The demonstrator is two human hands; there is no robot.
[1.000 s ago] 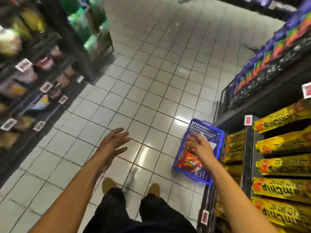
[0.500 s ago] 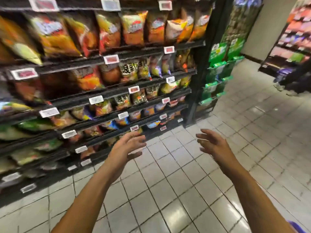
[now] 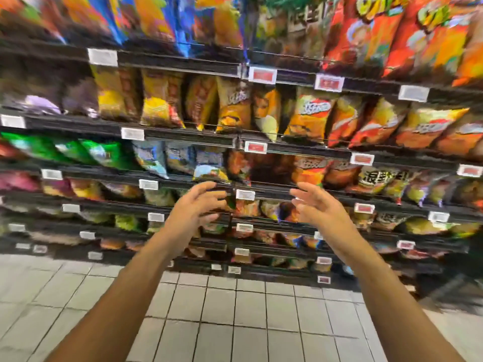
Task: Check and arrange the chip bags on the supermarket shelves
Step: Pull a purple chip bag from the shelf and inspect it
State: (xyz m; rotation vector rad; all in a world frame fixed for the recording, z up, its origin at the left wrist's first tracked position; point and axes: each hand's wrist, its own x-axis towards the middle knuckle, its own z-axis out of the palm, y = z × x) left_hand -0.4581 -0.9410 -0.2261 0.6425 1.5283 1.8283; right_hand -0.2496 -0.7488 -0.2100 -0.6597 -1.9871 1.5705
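left hand [image 3: 194, 209] raised, fingers loosely spread, holding nothing | right hand [image 3: 317, 209] likewise, palm inward | before blurred chip bags [image 3: 309, 114] on shelves [image 3: 183, 133]

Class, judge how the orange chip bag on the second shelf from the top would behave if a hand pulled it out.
The orange chip bag looks puffed, so probably light and crushable. Its glossy film may be slippery. It leans on neighbouring bags, which might slump.
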